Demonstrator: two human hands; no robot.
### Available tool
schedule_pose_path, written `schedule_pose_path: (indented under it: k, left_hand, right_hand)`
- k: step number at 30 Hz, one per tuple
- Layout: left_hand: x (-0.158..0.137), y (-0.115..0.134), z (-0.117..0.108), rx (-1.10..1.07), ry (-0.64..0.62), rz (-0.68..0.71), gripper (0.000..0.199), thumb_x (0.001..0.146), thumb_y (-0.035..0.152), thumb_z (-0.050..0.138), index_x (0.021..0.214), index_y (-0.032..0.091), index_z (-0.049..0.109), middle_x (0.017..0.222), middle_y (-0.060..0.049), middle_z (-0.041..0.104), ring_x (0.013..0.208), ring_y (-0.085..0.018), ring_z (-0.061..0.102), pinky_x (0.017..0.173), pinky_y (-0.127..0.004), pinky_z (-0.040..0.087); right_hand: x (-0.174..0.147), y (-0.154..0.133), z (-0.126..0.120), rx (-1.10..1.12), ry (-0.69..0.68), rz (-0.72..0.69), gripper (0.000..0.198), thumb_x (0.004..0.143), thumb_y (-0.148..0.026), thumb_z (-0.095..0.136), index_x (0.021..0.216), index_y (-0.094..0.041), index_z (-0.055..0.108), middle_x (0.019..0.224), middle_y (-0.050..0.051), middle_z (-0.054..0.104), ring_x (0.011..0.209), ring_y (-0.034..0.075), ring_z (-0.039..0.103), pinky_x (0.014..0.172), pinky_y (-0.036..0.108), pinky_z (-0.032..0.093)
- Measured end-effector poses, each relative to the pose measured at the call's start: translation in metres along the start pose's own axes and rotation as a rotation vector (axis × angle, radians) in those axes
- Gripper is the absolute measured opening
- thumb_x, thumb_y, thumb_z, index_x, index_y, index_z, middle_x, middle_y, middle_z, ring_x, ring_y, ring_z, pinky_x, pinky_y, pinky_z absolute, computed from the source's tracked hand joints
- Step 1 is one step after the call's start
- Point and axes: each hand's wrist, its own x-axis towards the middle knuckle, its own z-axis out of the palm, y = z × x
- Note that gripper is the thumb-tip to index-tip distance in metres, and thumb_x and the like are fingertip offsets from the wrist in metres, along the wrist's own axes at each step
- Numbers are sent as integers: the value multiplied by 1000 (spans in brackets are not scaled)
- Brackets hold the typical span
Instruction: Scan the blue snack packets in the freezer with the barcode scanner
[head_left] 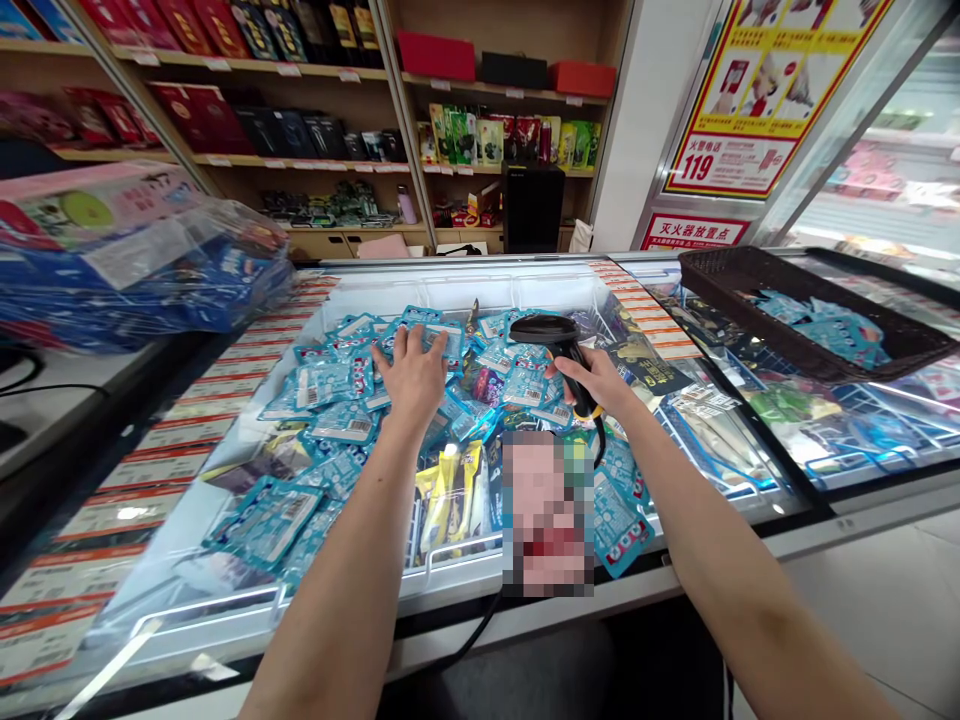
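Observation:
My right hand [589, 382] is wrapped round the handle of a black barcode scanner [546, 330], its head over the heap and its cable hanging down. Fingers spread, my left hand [414, 372] lies on a blue packet [450, 338] at the back of the heap. Many more blue packets [341, 383] are scattered over the glass top of the freezer [450, 290], several with barcodes facing up. Beneath the glass, yellow-wrapped items [450, 490] show. A pixelated patch hides part of the front edge.
A dark woven basket [817, 310] with some blue packets stands on the right. Plastic-wrapped boxes [135, 250] sit at the left. Price labels [247, 375] line the freezer's left side. Stocked shelves [300, 160] and a fire notice [750, 110] stand behind.

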Motion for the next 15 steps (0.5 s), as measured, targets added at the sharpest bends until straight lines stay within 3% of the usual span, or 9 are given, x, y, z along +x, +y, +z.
schedule_pose_path:
  k: [4, 8, 12, 15]
  left_hand:
    - [1, -7, 3, -27, 87, -74, 46, 91, 21, 44, 135, 26, 58, 151, -16, 44, 146, -37, 28, 112, -73, 5]
    - [1, -7, 2, -52, 163, -112, 48, 93, 14, 36, 135, 24, 57, 152, -16, 44, 148, -33, 26, 113, -71, 3]
    - [1, 5, 0, -64, 126, 34, 57, 90, 7, 36, 143, 24, 49, 157, -12, 37, 151, -26, 20, 118, -63, 0]
    - [3, 14, 6, -142, 32, 232, 52, 90, 11, 40, 138, 28, 55, 155, -7, 42, 151, -24, 22, 121, -58, 2]
  right_hand:
    - [0, 0, 0, -3, 22, 11, 46, 81, -63, 63, 88, -17, 63, 72, 4, 70, 44, 14, 56, 42, 27, 43]
    - [3, 5, 0, -5, 65, 21, 48, 80, -64, 63, 88, -17, 62, 83, 7, 73, 43, 12, 55, 40, 26, 43]
    - [9, 14, -1, 62, 123, 19, 47, 79, -63, 65, 89, -17, 61, 90, 8, 73, 42, 10, 55, 39, 26, 45]
    - [11, 18, -3, 117, 152, 19, 45, 79, -61, 66, 87, -17, 60, 88, 8, 72, 42, 10, 55, 38, 25, 43]
